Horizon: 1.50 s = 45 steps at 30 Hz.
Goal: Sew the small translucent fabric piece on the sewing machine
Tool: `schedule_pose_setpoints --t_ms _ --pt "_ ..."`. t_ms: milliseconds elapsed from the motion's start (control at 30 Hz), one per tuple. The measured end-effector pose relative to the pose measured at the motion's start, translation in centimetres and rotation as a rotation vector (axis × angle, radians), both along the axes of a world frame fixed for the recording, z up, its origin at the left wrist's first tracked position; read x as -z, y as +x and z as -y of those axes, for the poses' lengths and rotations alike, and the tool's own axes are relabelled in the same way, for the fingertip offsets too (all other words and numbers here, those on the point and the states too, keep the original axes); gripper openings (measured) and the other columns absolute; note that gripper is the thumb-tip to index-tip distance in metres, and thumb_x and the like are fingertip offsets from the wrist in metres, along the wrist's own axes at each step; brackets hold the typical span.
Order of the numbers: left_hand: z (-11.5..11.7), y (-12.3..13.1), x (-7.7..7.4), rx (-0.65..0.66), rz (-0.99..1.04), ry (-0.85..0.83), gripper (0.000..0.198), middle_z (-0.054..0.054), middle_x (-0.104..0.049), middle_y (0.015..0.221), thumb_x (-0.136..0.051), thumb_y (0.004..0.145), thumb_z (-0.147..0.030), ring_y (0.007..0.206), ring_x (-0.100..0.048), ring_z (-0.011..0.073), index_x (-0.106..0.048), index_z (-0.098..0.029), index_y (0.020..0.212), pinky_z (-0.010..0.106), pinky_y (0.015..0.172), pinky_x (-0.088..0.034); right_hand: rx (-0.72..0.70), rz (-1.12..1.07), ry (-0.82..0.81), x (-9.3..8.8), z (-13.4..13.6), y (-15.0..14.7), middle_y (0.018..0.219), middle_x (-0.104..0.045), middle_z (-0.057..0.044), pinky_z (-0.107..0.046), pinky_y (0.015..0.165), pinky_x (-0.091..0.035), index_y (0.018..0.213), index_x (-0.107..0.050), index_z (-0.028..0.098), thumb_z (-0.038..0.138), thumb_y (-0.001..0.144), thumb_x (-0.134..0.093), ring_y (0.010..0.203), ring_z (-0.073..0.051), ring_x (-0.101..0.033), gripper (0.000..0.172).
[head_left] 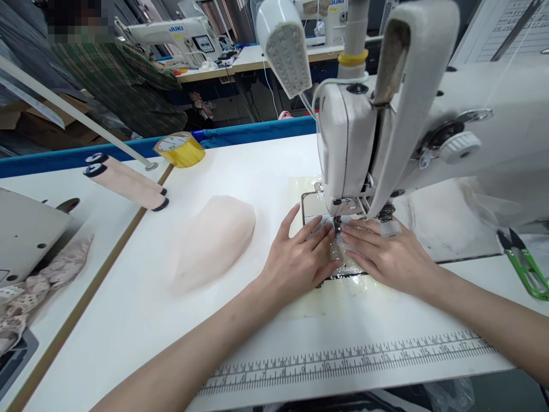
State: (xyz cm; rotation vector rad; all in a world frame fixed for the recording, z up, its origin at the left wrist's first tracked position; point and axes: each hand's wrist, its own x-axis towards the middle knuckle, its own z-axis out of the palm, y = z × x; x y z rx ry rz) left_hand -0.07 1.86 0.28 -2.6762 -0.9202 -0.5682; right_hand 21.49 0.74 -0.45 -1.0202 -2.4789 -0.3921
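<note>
My left hand [300, 257] lies flat on the white sewing table, fingers stretched toward the needle of the white sewing machine [364, 131]. My right hand [386, 254] lies flat beside it, fingers pointing left at the presser foot [337, 226]. Both press down a small, thin, pale piece of fabric [338, 252] under the foot; it is mostly hidden by my fingers. A finger of the right hand carries a clear guard. A pale pink fabric piece [212, 240] rests to the left of my left hand, untouched.
A yellow tape roll [180, 149] and two pink rolls [126, 182] lie at the back left. Green thread snips [525, 263] lie at the right. A printed ruler [351, 360] runs along the table's front edge. Lace trim [38, 286] sits far left. Another person sits behind.
</note>
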Motion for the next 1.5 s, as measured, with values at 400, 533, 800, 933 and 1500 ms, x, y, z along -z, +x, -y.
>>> schedule_pose_setpoints --t_ms 400,533,800,933,1500 --pt "0.0 0.1 -0.1 -0.007 -0.004 0.006 0.04 0.008 -0.068 0.115 -0.048 0.092 -0.042 0.114 -0.058 0.0262 -0.061 -0.015 0.119 0.056 0.111 -0.025 -0.008 0.008 -0.038 0.0 0.0 0.2 0.106 -0.071 -0.008 -0.042 0.096 -0.04 0.115 -0.064 0.012 0.029 0.094 -0.049 0.1 -0.021 -0.062 0.031" --pt "0.2 0.1 -0.1 -0.007 0.018 0.036 0.035 0.007 -0.069 0.112 -0.05 0.091 -0.039 0.112 -0.058 0.0256 -0.063 -0.017 0.115 0.054 0.109 -0.028 -0.003 -0.051 -0.043 -0.5 -0.3 0.3 0.095 -0.073 -0.006 -0.044 0.097 -0.039 0.104 -0.069 0.016 0.034 0.094 -0.048 0.093 -0.021 -0.063 0.029" --pt "1.4 0.4 -1.0 0.088 -0.026 -0.094 0.052 0.006 -0.061 0.127 -0.045 0.091 -0.052 0.114 -0.055 0.0235 -0.053 -0.017 0.128 0.039 0.091 -0.04 0.067 0.159 -0.009 -1.1 -1.4 1.5 0.1 -0.07 -0.009 -0.048 0.101 -0.037 0.097 -0.068 0.016 -0.003 0.077 -0.042 0.11 -0.025 -0.055 0.038" --pt "0.9 -1.0 -2.0 -0.071 0.061 0.146 0.026 0.002 -0.074 0.082 -0.056 0.089 -0.038 0.088 -0.064 0.0227 -0.067 -0.02 0.102 0.041 0.083 -0.04 0.075 0.073 0.04 -1.7 -1.0 2.0 0.079 -0.069 -0.004 -0.048 0.103 -0.035 0.081 -0.069 0.021 -0.007 0.075 -0.042 0.09 -0.021 -0.059 0.039" --pt "1.3 -0.4 -2.5 -0.117 0.072 -0.099 0.026 0.006 -0.069 0.112 -0.046 0.094 -0.028 0.096 -0.066 0.0189 -0.06 -0.017 0.113 0.036 0.083 -0.049 -0.139 0.093 -0.056 -1.4 1.2 1.6 0.11 -0.07 -0.005 -0.043 0.111 -0.03 0.109 -0.066 0.015 0.0 0.086 -0.038 0.094 -0.018 -0.063 0.04"
